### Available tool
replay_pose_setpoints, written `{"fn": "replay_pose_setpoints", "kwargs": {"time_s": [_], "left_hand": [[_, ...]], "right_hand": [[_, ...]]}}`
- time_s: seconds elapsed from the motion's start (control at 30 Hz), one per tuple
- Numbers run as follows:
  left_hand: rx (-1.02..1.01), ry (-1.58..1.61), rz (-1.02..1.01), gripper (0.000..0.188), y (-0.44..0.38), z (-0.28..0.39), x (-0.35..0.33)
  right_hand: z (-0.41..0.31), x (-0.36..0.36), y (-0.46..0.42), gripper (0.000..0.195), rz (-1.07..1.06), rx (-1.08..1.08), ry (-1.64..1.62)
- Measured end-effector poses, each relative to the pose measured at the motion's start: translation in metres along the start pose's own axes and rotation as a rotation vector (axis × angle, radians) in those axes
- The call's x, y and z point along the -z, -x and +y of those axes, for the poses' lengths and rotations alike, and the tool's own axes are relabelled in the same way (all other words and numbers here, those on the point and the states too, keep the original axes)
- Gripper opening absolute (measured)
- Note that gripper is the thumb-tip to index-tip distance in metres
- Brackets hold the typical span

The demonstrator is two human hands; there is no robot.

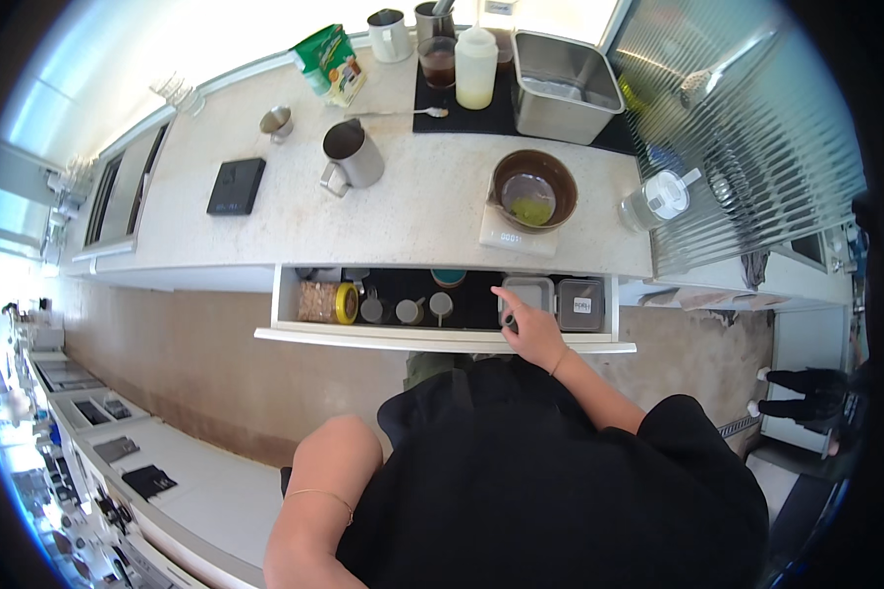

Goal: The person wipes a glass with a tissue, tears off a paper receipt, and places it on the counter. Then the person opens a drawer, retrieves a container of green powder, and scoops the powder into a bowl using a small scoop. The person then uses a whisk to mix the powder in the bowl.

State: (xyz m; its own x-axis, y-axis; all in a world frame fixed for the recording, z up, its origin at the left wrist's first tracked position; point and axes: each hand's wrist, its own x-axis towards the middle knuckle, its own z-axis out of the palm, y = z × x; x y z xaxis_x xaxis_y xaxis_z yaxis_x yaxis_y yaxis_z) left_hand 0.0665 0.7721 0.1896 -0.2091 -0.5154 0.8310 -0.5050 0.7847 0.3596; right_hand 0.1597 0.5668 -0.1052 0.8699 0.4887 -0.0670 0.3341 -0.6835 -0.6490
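My right hand (534, 333) is over the right part of a pulled-out drawer (442, 340), its index finger stretched towards a clear lidded container (528, 292). A small dark round end (510, 322) shows by the thumb; whether it is gripped is unclear. My left hand (342, 450) is low at the left beyond a thin bracelet, its fingers hidden. Behind the drawer, a brown bowl (566, 193) with green powder rests on a white digital scale (519, 239). A steel milk pitcher (361, 158) and a black scale (236, 186) are further left.
A jar with a yellow lid (348, 303), small containers and another lidded box (580, 313) fill the drawer. Behind are a squeeze bottle (476, 70), a steel bin (567, 110), a green bag (331, 66) and a spoon (435, 113). A lidded jug (652, 202) stands by ribbed glass.
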Motion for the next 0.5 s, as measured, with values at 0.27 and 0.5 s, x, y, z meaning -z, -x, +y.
{"fn": "replay_pose_setpoints", "kwargs": {"time_s": [0.27, 0.5], "left_hand": [[0.087, -0.098, 0.132, 0.031, -0.004, 0.025, -0.017], [0.158, -0.22, 0.165, 0.029, 0.009, 0.061, -0.024]], "right_hand": [[-0.025, -0.05, -0.015, 0.034, -0.744, 0.19, 0.045], [-0.091, -0.093, -0.048, 0.037, -0.921, 0.402, 0.2]]}}
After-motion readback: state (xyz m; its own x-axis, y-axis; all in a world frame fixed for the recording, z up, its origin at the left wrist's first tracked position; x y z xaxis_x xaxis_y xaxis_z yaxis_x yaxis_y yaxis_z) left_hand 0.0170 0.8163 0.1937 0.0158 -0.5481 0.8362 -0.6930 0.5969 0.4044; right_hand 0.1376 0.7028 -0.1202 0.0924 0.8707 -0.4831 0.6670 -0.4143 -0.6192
